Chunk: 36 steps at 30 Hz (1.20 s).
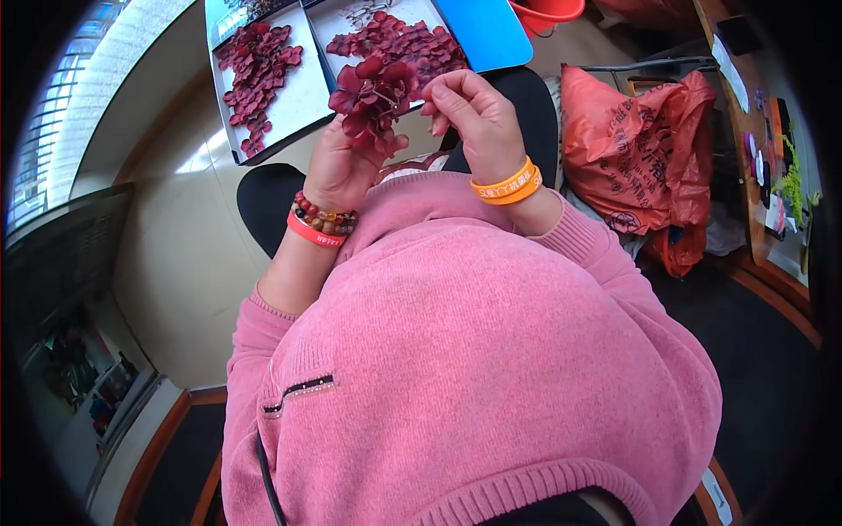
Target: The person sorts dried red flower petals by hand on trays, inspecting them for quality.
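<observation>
My left hand (pixel 338 167), with a beaded bracelet and a red band at the wrist, holds up a bunch of dark red artificial flowers (pixel 379 98). Its fingers are mostly hidden behind the petals. Right beside the bunch, my right hand (pixel 474 118), wearing an orange wristband, has thumb and forefinger pinched on a dark red petal (pixel 427 107). Just beyond both hands lies an open shallow box (pixel 285 114) with a white inside and a divider. Dark red petals (pixel 259 74) fill part of its left side, and a larger petal heap (pixel 412 48) lies in its right side.
A blue panel (pixel 487 35) adjoins the box's right side. To the right stands a full red plastic bag (pixel 623 149) with black print. A red basin (pixel 551 10) sits at the top edge. Along the far right runs a wooden shelf (pixel 745 131) holding small items.
</observation>
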### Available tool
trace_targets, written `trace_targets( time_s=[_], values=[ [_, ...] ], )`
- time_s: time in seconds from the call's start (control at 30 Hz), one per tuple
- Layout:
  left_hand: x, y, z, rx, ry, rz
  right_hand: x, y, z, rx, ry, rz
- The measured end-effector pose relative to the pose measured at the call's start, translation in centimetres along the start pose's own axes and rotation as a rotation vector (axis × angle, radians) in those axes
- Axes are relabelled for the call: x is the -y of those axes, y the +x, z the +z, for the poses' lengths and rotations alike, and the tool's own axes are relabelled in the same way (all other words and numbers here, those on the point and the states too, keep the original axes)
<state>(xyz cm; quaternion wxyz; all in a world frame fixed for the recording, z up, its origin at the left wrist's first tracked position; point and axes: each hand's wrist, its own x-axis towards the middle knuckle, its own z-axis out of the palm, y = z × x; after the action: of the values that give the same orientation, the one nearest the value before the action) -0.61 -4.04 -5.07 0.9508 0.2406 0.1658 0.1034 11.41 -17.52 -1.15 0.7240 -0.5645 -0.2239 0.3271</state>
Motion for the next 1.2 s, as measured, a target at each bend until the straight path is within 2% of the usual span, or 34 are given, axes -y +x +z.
trace_targets(
  time_s=[0.1, 0.2, 0.3, 0.4, 0.47, 0.5, 0.6, 0.7, 0.73, 0.83, 0.87, 0.9, 0.97, 1.03, 1.07, 1.1, 1.17, 1.2],
  values=[
    [0.2, 0.1, -0.3, -0.041, -0.088, -0.047, 0.3, 0.0, 0.1, -0.022, -0.121, -0.138],
    [0.4, 0.4, -1.1, 0.126, -0.136, -0.074, 0.3, 1.1, -0.2, -0.033, -0.237, -0.357],
    [0.3, -0.2, 0.0, -0.031, -0.149, -0.070, 2.2, 1.9, -0.3, 0.032, -0.475, -0.587],
    [0.4, -0.1, 0.0, 0.098, -0.183, -0.066, 2.2, 2.5, 0.1, 0.135, -0.660, -0.740],
    [0.6, -0.1, 0.8, -0.011, -0.149, -0.041, 1.3, 2.7, 0.6, 0.172, -0.777, -0.788],
    [0.7, -0.3, 1.2, -0.068, -0.133, -0.028, 0.6, 2.7, 0.5, 0.180, -0.792, -0.777],
    [0.6, -0.4, 0.1, 0.041, -0.101, -0.100, -0.8, 3.3, 0.1, 0.172, -0.816, -0.765],
    [0.4, -0.5, -0.6, 0.137, 0.038, -0.137, -0.6, 3.3, -0.5, 0.149, -0.636, -0.444],
    [0.4, -0.5, -0.6, 0.099, 0.096, -0.128, -0.1, 3.6, -0.8, 0.155, -0.677, -0.456],
    [0.3, -0.5, -0.6, -0.089, 0.145, -0.015, 1.3, 3.3, -0.5, 0.211, -0.384, -0.102],
    [0.2, -0.5, -0.3, -0.211, 0.264, 0.172, 1.2, 3.2, -0.4, 0.200, -0.362, -0.080],
    [-0.2, -0.8, 0.8, -0.334, 0.382, 0.359, 1.3, 3.1, -0.4, 0.223, -0.423, -0.088],
    [-0.7, -1.0, 2.7, -0.246, 0.661, 0.674, 1.3, 2.8, -0.4, 0.272, -0.544, -0.101],
    [-1.5, -1.3, 3.5, -0.135, 1.213, 0.784, 0.6, 2.9, -0.3, 0.288, -0.694, -0.380],
    [-1.3, -1.2, 3.3, -0.116, 1.280, 0.788, 0.3, 3.0, -0.2, 0.296, -0.764, -0.525],
    [-0.8, -0.9, 3.2, -0.095, 1.347, 0.790, 0.7, 2.8, 0.1, 0.310, -0.618, -0.331],
    [-0.2, -1.1, 3.2, -0.102, 1.180, 0.658, 2.2, 2.1, 0.7, 0.321, -0.325, 0.056],
    [-0.2, -1.1, 3.1, -0.077, 1.205, 0.662, 2.8, 2.0, 0.8, 0.294, -0.248, 0.110]
  ],
)
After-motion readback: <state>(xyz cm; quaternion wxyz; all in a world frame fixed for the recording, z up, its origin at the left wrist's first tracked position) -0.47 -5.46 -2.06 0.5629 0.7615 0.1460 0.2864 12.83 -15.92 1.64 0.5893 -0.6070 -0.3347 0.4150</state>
